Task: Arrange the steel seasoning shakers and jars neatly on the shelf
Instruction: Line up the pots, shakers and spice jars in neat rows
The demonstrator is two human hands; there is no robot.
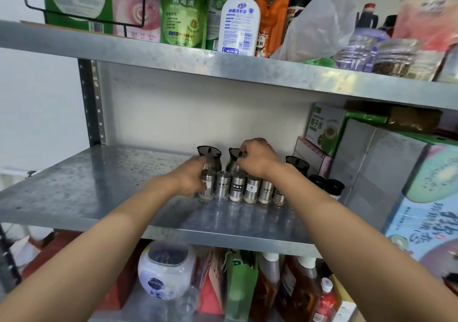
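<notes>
The left hand (190, 177) curls round the leftmost steel shaker (207, 185) at the end of the front row, fingers wrapped on its side, while the right hand (255, 158) reaches over that row and pinches the dark cap of the middle steel jar (234, 159) behind it. The row of steel shakers (247, 187) already stands shoulder to shoulder on the middle shelf (99, 192), labels facing out, with a left jar (210, 154) and a right jar (297, 164) behind and two black-capped bottles (327, 185) at the right end. The work looks nearly done: what seems left is squaring the end shaker and setting the back jars evenly. To the left the shelf lies open right up to the post (93, 103); to the right the boxes (371, 160) crowd close, and the front lip sits just ahead of the row, so any shifting is safest leftward or back.
</notes>
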